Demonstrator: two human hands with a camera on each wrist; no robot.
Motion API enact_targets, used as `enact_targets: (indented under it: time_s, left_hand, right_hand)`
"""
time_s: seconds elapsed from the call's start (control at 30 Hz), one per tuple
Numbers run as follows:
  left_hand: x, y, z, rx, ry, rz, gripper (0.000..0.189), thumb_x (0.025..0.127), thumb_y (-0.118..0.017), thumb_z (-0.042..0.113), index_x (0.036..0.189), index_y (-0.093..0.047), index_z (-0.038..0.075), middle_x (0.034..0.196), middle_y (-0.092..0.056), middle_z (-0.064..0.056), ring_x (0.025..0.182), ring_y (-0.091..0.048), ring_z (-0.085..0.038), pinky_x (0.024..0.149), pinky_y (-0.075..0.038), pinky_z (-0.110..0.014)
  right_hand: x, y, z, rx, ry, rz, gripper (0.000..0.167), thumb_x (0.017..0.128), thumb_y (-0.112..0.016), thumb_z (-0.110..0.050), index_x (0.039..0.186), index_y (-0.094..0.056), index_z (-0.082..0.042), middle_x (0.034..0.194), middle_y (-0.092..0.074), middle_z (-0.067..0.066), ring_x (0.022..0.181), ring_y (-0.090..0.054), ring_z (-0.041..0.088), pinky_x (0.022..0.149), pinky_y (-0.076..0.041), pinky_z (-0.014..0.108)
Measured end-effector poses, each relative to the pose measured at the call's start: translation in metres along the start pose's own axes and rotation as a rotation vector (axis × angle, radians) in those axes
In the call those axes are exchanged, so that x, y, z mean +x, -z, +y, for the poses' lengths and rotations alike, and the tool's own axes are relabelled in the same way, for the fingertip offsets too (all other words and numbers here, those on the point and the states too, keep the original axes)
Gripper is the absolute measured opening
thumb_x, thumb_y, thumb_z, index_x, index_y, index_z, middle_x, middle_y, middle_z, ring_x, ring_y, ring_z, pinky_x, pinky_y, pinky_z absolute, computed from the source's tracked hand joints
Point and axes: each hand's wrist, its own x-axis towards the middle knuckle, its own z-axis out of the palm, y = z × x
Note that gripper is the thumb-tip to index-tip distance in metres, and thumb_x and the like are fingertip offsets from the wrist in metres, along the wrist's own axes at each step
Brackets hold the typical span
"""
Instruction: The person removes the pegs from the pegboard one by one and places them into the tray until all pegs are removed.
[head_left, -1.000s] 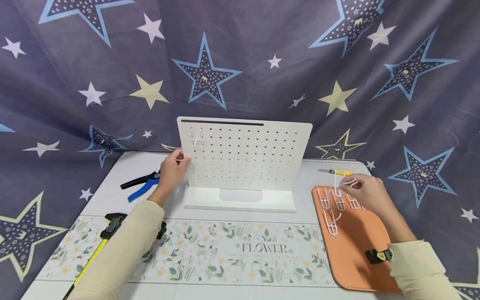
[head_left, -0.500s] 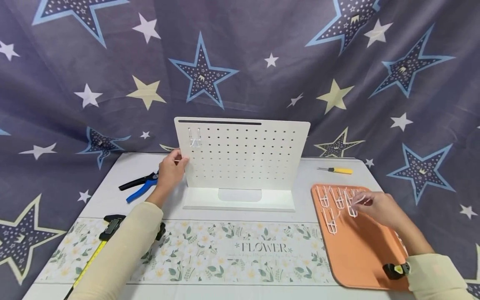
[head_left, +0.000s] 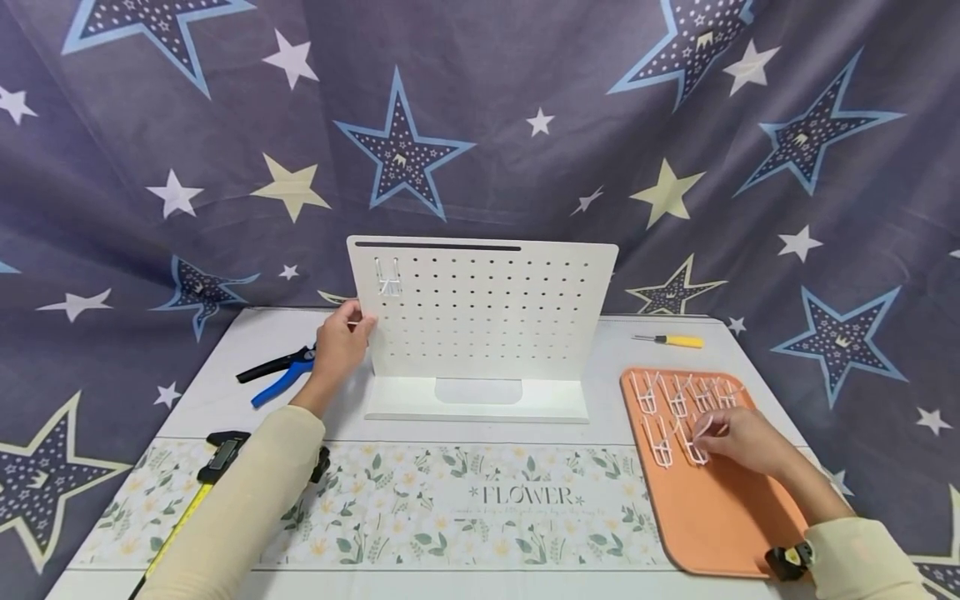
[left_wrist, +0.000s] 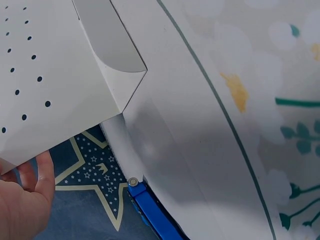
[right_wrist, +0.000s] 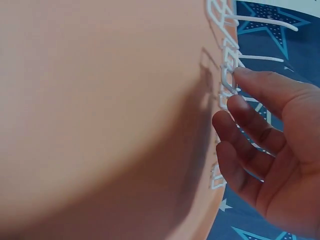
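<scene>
My left hand (head_left: 341, 346) grips the left edge of a white pegboard (head_left: 450, 367), which stands upright on its base. A white wire hook (head_left: 388, 287) hangs in the board's upper left holes. Over the orange tray (head_left: 720, 525), my right hand (head_left: 738, 437) pinches another white wire hook (head_left: 696, 457) between thumb and forefinger. That hook is beside a matching hook (head_left: 662, 454) in the front row; several more hooks (head_left: 647, 404) line the tray's far end. In the right wrist view, the thumb (right_wrist: 260, 82) touches the wire and the other fingers are bent loosely.
Blue-and-black pliers (head_left: 277, 387) lie left of the board. A digital caliper (head_left: 225, 454) with a yellow marked strip lies partly under the left sleeve. Behind the tray is a yellow-handled screwdriver (head_left: 682, 342). A floral mat (head_left: 420, 517) crosses the table, and a starry curtain (head_left: 510, 183) hangs behind.
My right hand has moved from above the tray's far end down and nearer, bringing its hook beside the front-row one. The left hand stays on the pegboard's edge.
</scene>
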Motion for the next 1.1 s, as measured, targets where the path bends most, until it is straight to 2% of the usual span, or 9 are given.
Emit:
enact_targets:
  time_s: [0.1, 0.57, 0.8, 1.1]
  left_hand:
    - [0.0, 0.0, 0.001, 0.0, 0.005, -0.002, 0.024, 0.105, -0.057, 0.022, 0.122, -0.063, 0.008, 0.113, -0.07, -0.016, 0.084, -0.065, -0.026, 0.066, -0.049, -0.028]
    - [0.002, -0.002, -0.003, -0.002, 0.007, 0.002, 0.023, 0.105, -0.057, 0.022, 0.122, -0.063, 0.009, 0.114, -0.071, -0.015, 0.086, -0.066, -0.027, 0.068, -0.049, -0.029]
    - [0.003, -0.002, -0.003, -0.001, 0.011, 0.004, 0.022, 0.104, -0.057, 0.023, 0.12, -0.064, 0.009, 0.113, -0.071, -0.015, 0.085, -0.066, -0.027, 0.067, -0.05, -0.029]
    - [0.003, -0.002, -0.005, -0.001, 0.009, -0.001, 0.023, 0.105, -0.056, 0.023, 0.121, -0.064, 0.009, 0.114, -0.071, -0.015, 0.086, -0.066, -0.028, 0.068, -0.05, -0.03]
  right_hand:
    - [0.0, -0.003, 0.003, 0.023, 0.011, -0.011, 0.01, 0.086, -0.078, -0.009, 0.082, -0.073, -0.017, 0.074, -0.067, -0.011, 0.068, -0.054, -0.004, 0.063, -0.045, 0.021]
    - [0.0, -0.005, 0.005, -0.023, 0.006, -0.033, 0.011, 0.086, -0.078, -0.01, 0.084, -0.074, -0.02, 0.074, -0.067, -0.013, 0.069, -0.051, -0.004, 0.065, -0.045, 0.022]
    - [-0.001, 0.004, 0.003, -0.067, -0.05, -0.064, 0.011, 0.085, -0.077, -0.01, 0.09, -0.073, -0.019, 0.076, -0.066, -0.009, 0.069, -0.053, 0.001, 0.063, -0.044, 0.023]
    - [0.009, 0.031, -0.004, -0.178, -0.037, 0.094, 0.008, 0.087, -0.075, -0.01, 0.094, -0.075, -0.012, 0.082, -0.072, -0.002, 0.074, -0.062, 0.009, 0.065, -0.05, 0.028]
